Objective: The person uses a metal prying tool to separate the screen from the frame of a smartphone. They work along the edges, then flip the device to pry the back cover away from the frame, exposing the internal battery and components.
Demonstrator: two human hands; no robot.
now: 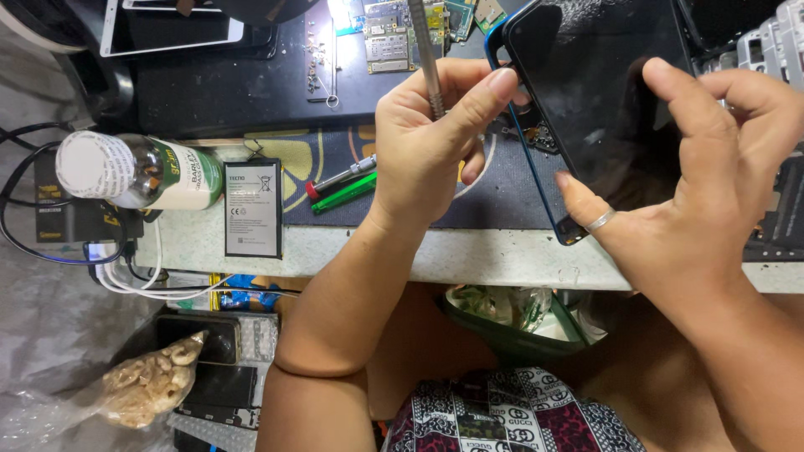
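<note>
Beside battery (253, 209): bottle (138, 171), screwdrivers (342, 186) (unobstructed).

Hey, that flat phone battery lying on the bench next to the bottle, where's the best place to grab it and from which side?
Probably by its two long edges, coming from above. The phone battery is a thin flat slab lying label-up near the bench front edge, its long sides running toward the person. The bottle crowds its upper left corner, so pinching at the lower half seems easier. Both hands are busy elsewhere.
</note>
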